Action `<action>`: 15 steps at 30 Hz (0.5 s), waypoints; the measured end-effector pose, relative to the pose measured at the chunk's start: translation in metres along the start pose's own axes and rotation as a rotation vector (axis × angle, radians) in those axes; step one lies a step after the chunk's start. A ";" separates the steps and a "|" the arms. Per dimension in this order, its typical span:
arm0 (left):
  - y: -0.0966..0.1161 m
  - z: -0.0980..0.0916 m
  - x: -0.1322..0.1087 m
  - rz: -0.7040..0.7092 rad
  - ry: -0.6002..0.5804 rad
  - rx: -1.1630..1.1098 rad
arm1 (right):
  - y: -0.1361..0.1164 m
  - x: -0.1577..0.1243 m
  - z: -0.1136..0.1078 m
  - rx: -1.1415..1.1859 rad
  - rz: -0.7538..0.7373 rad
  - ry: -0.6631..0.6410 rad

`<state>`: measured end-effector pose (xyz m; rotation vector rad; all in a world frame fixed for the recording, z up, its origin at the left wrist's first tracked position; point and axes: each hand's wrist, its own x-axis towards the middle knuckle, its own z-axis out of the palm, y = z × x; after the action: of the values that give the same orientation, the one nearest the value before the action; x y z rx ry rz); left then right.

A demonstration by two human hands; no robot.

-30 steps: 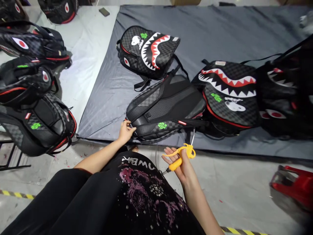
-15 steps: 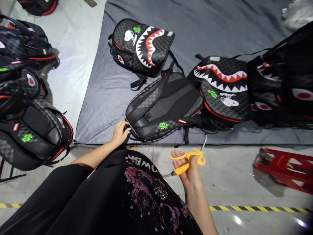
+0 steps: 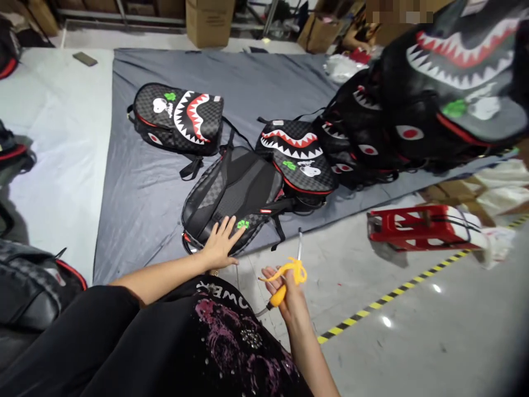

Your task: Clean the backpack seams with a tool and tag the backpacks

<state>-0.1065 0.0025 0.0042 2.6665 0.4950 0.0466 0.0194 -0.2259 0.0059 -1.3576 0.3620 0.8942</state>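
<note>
A checkered black backpack (image 3: pixel 248 175) lies on the grey sheet with its straps and padded back panel facing up. My left hand (image 3: pixel 221 245) rests on its near side, fingers spread, beside a green printed patch. In my right hand (image 3: pixel 292 295) is a yellow air blow gun (image 3: pixel 278 296), held over the floor with its metal nozzle pointing away from me and a hose at its lower end. Touching the far right of this backpack is a second backpack (image 3: pixel 300 146) with a shark-mouth print. A third, similar backpack (image 3: pixel 182 118) lies beyond, to the left.
More shark-print backpacks (image 3: pixel 413 118) are piled along the right of the grey sheet (image 3: pixel 136 220). A red stool (image 3: pixel 417 227) lies on the floor at right, near striped tape (image 3: pixel 392 295). Other bags (image 3: pixel 31 286) lie at left. Cardboard boxes (image 3: pixel 209 22) and a person (image 3: pixel 359 36) are at the back.
My left hand has moved from the backpack's left end onto its near side, and its fingers have spread. The view has tilted up and turned right. My right hand still holds the air blow gun.
</note>
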 end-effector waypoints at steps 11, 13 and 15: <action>-0.032 0.021 0.019 -0.176 0.173 -0.254 | 0.062 -0.010 0.008 -0.026 0.008 0.045; -0.040 0.020 0.018 -0.270 0.288 -0.424 | 0.054 -0.012 0.014 -0.248 -0.132 0.008; -0.042 0.017 0.012 -0.314 0.319 -0.488 | 0.041 -0.009 0.011 -0.418 -0.216 -0.047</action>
<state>-0.1076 0.0355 -0.0289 2.0872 0.8727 0.4444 -0.0185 -0.2201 -0.0134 -1.7180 -0.0147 0.8469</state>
